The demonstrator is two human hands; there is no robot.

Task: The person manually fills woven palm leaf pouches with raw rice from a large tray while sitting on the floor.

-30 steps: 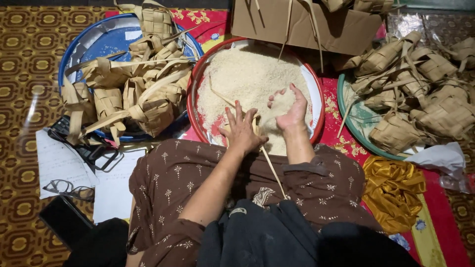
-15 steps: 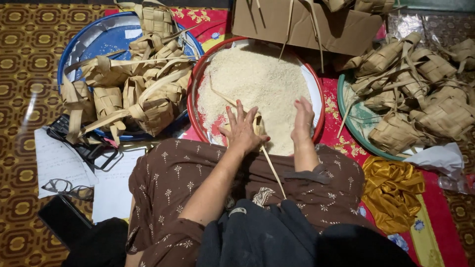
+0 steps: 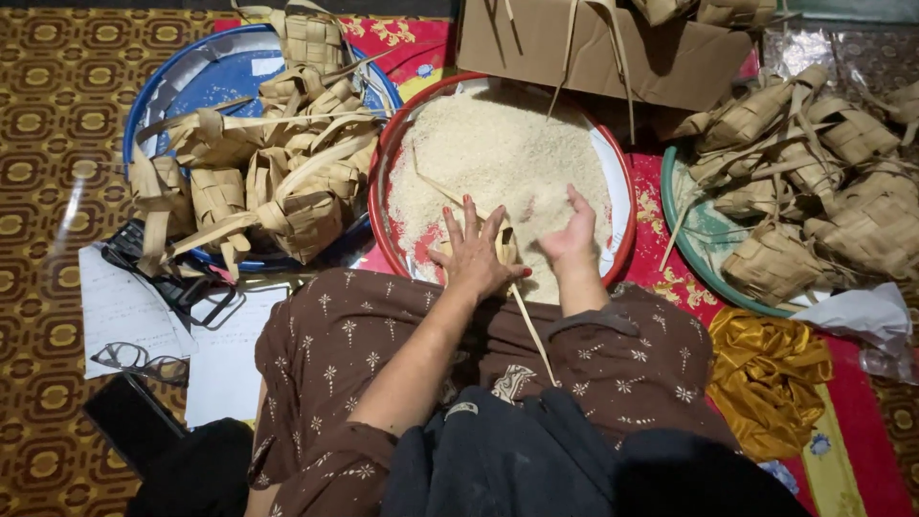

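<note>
A heap of raw white rice [image 3: 498, 158] fills a round red-rimmed tray [image 3: 624, 182] at the upper middle of the frame, and both hands work at its near edge. The left hand [image 3: 476, 257] lies with fingers spread wide over a small woven palm-leaf pouch [image 3: 505, 247], pressing it against the tray's rim; a long leaf strip [image 3: 532, 330] trails from the pouch down across the brown patterned skirt [image 3: 335, 335]. The right hand [image 3: 571, 235], just beside it, is loosely cupped with fingers half curled, dipping into the rice; whether it holds any grains cannot be told. At the upper left, a blue tray [image 3: 206, 91] carries a pile of empty woven leaf casings [image 3: 278, 172]. At the right, a green-rimmed tray [image 3: 691, 239] holds more woven pouches [image 3: 814, 182]. A cardboard box [image 3: 613, 48] sits above the rice tray. At the lower left, on the patterned floor mat [image 3: 48, 115], lie papers [image 3: 120, 311], eyeglasses [image 3: 142, 359] and a dark phone [image 3: 129, 421]. Gold cloth [image 3: 766, 369] lies bunched at the lower right.
</note>
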